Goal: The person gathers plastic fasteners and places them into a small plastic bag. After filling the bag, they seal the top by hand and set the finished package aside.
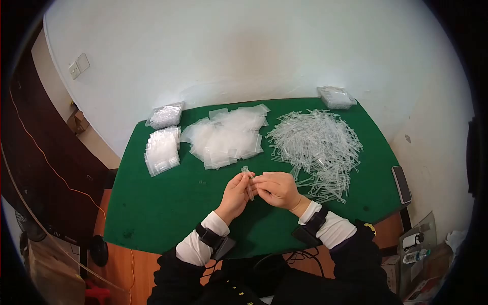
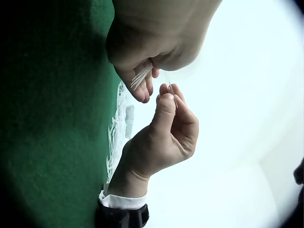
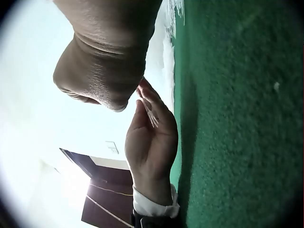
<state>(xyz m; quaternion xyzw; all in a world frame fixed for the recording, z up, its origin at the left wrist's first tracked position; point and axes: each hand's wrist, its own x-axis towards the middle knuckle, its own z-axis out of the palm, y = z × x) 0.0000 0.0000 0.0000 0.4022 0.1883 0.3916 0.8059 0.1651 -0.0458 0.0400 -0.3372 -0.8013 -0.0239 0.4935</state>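
Note:
My left hand (image 1: 234, 197) holds a small bunch of thin clear plastic sticks with looped ends (image 2: 141, 77) between thumb and fingers, above the near middle of the green table. Their straight ends jut out below the palm in the left wrist view. Close against it is my right hand (image 1: 279, 189), its thumb and fingertips pinching a thin clear stick (image 2: 170, 88) in the left wrist view. To the right of the hands spreads a big loose pile of the same sticks (image 1: 317, 145). My right hand hides its own fingertips in the right wrist view.
Clear flat plastic bags (image 1: 223, 140) lie in a loose heap at the back middle of the table (image 1: 162, 213). Left of them are a fanned stack of bags (image 1: 162, 151) and a filled clear pack (image 1: 166, 115). Another pack (image 1: 336, 97) sits back right; a phone (image 1: 401, 184) lies at the right edge.

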